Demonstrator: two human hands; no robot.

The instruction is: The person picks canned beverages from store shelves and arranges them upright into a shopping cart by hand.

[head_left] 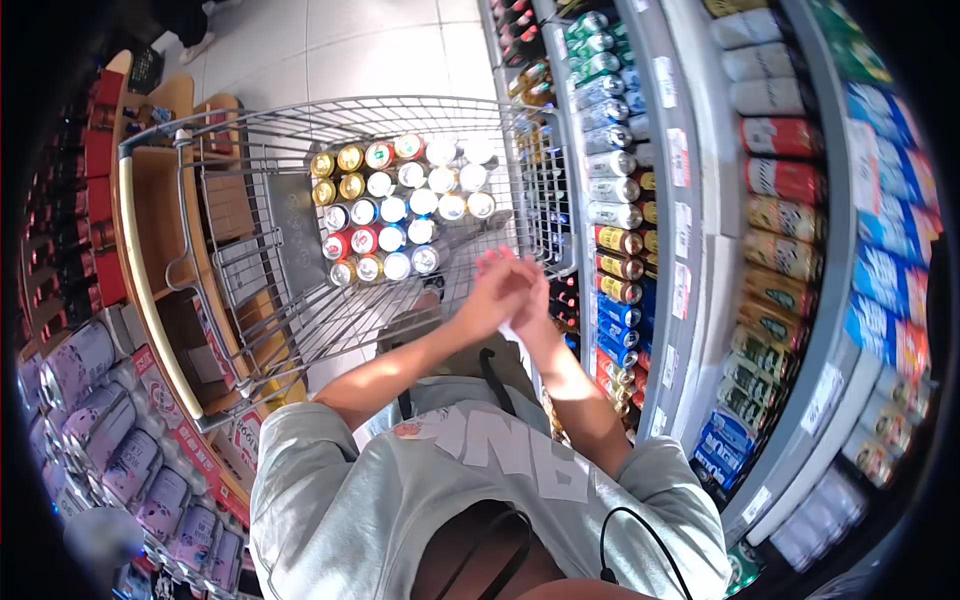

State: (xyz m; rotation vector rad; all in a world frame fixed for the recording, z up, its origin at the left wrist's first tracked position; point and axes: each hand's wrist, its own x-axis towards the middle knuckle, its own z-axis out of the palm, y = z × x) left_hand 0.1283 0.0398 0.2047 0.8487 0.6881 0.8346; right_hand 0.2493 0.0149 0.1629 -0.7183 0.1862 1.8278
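Both of my hands are together in front of my body, over the near right edge of the cart. My left hand [500, 292] and my right hand [530, 305] overlap, so their fingers are hard to tell apart, and no object shows in them. Just beyond them is the metal shopping cart [285, 300]. Many drink cans [393, 209] stand upright inside it in rows, with gold, white, red and blue rims showing. The cans on the far right side are washed out by glare.
Shelves [700, 250] of cans and bottles with price tags rise along the right. On the left are a wooden display rack [165, 205] and purple packs [130, 455]. Pale floor tiles [350, 50] lie beyond the cart, with a person's foot [197, 47] at the top left.
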